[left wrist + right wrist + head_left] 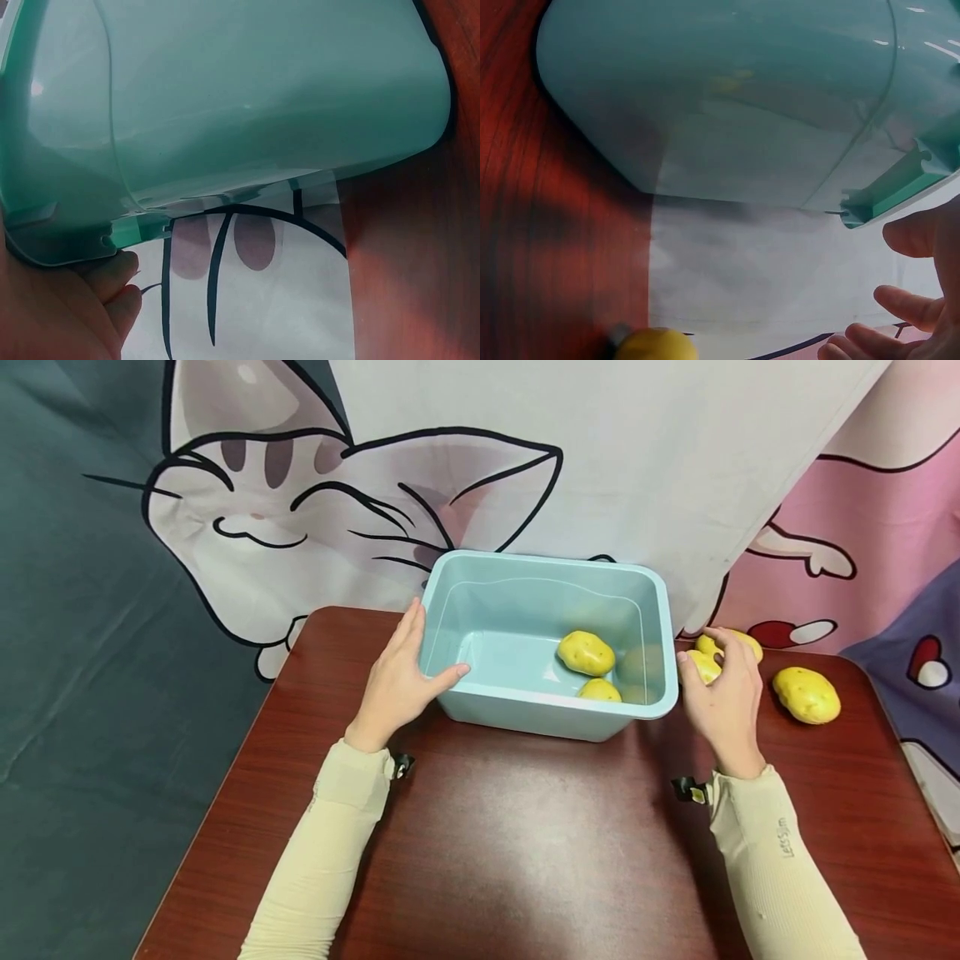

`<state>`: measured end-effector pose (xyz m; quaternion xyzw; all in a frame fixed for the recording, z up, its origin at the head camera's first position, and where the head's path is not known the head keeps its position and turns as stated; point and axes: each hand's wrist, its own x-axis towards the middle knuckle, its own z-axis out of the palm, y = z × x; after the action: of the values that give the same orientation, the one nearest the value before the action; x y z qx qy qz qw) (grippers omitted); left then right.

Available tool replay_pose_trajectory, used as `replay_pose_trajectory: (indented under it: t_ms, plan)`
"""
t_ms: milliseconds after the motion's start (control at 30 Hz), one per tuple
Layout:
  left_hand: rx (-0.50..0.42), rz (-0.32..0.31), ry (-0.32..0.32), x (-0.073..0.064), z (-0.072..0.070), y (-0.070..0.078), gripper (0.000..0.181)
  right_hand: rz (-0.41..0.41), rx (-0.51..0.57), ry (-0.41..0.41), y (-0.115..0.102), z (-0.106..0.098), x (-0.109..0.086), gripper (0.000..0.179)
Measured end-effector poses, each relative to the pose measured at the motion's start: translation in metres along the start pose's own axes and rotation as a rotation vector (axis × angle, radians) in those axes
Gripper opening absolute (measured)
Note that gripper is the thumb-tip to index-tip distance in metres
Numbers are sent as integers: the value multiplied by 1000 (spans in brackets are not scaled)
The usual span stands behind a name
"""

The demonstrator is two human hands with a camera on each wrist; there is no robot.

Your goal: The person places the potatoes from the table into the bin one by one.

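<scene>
A pale blue-green plastic bin [525, 708] stands at the back of the table with two yellow potatoes [586, 652] inside, toward its right end. My left hand [395, 681] is at the bin's left front corner, fingers straight along the outside and thumb over the rim. In the left wrist view, the fingertips [120, 274] touch the underside of the rim. Just right of the bin, my right hand [726, 697] hovers over more potatoes [705, 665], partly hiding them. Its thumb and fingers are spread apart with nothing between them in the right wrist view.
Another potato [806, 695] lies farther right on the brown wooden table [517, 843]. Behind the table's back edge hangs a cloth [637, 468] printed with a cartoon cat. A dark green-grey area [82, 693] borders the table on the left.
</scene>
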<state>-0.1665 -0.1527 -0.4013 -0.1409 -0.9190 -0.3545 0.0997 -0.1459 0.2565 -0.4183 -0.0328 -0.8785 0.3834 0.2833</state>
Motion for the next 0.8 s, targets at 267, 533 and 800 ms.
replay_pose_trajectory:
  t_ms: [267,533,800]
  plan:
    - [-2,-3,5,1,0,0,107,9,-12,6,8,2,3,45]
    - [2,-2,0,2,0,2,106,51,-62,-31,22,2,6,48]
    - [2,-3,0,0,0,1,106,90,-106,-98,31,2,4,55]
